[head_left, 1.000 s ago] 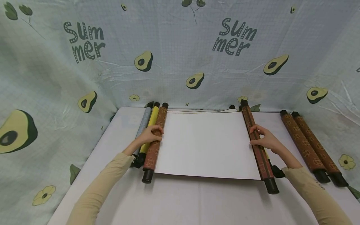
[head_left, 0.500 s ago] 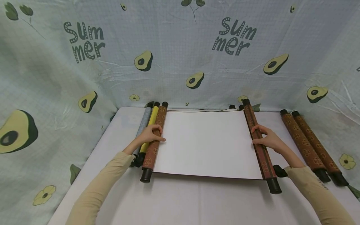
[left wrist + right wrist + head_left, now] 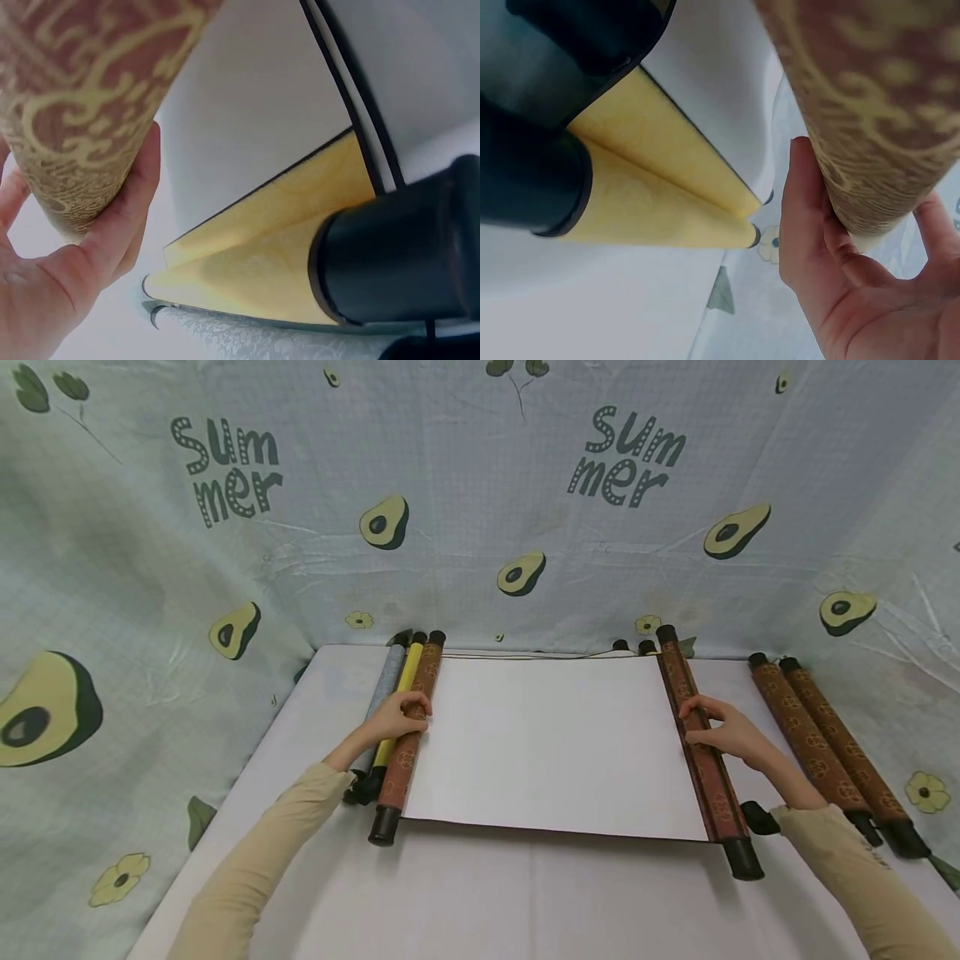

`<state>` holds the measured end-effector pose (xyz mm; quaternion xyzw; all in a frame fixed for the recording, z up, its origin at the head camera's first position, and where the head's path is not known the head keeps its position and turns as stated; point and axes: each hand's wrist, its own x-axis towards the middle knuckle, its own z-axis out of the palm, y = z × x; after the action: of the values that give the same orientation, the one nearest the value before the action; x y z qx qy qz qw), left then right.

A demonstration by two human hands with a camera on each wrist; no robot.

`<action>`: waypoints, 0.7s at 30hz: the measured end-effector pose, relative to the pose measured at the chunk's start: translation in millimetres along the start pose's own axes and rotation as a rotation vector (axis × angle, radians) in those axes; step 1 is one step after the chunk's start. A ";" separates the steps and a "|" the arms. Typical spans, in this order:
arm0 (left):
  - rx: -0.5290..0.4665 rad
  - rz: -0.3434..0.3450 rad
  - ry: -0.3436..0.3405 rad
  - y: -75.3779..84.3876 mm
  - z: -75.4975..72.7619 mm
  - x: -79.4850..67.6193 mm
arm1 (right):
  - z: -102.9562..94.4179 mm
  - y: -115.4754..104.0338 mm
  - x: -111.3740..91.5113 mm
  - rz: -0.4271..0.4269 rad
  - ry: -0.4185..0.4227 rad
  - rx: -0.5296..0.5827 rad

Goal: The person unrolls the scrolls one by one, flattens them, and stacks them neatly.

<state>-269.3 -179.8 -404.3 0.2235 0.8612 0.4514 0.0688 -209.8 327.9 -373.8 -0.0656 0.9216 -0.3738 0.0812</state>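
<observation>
Brown scroll, white face up: white sheet (image 3: pixel 551 743) runs btwn L brown roller (image 3: pixel 397 772) & R brown roller (image 3: pixel 716 785), above the surface (image 3: pixel 540 893). L hand (image 3: pixel 393 717) has fingers & thumb curled round L roller approx. mid-length, gripping it; R hand (image 3: pixel 723 728) same on R roller, fingers over the far side, thumb nearer the body. Lots close by: yellow roll (image 3: pixel 408 672) & grey roll (image 3: pixel 385 681) lie side by side just L of the L roller, partly hidden by L hand & wrist; touching the roller or not, can't tell. Lower white sheet (image 3: pixel 262 97) w/ yellow border shows under the scroll in L wrist view, joined to the yellow roll. On R, 2nd yellow roll (image 3: pixel 667 202) sits below R roller, mostly covered in head view, only its black knob (image 3: pixel 760 817) sticking out by R sleeve (image 3: pixel 832 860). Farther R, two rolled brown scrolls (image 3: pixel 817 747) lie near-parallel, apart from R roller, R forearm in front of the inner one's lower end. Surface is white & smooth, w/ soft shadows below the scroll. Room: pale fabric backdrop (image 3: pixel 450 468) at back & both sides, creased, printed w/ avocados, flowers, leaves & "summer".
</observation>
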 end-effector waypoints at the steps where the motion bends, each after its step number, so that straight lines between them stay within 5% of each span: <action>1: 0.002 -0.008 -0.003 -0.3 -0.5 -0.6 | -0.7 1.7 -0.3 -0.003 0.000 -0.002; 11: 0.041 -0.071 -0.042 1.3 -0.4 -2.6 | -2.9 5.1 -2.0 -0.033 -0.002 -0.070; 21: -0.007 -0.025 -0.075 -3.9 -4.0 -2.9 | -2.4 9.6 -2.6 -0.084 0.009 -0.104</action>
<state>-269.2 -186.0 -405.3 0.2292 0.8590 0.4449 0.1076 -208.4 336.9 -378.6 -0.1067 0.9366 -0.3288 0.0576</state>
